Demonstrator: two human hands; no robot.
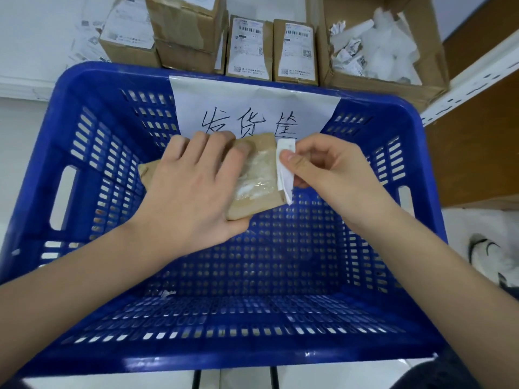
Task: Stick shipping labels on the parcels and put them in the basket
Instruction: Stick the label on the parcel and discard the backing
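Both our bare forearms reach forward. Our left hand (193,189) lies palm down, fingers spread and curled over its hold; our right hand (328,175) pinches with thumb and fingers.

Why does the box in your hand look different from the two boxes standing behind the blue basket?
The held parcel shows only shiny clear tape on top, no label; the two standing parcels each carry a white printed barcode label. The held parcel is gripped by the left hand over the blue basket; the standing ones sit upright behind it, untouched. The right hand pinches a white paper strip. All are brown cardboard.
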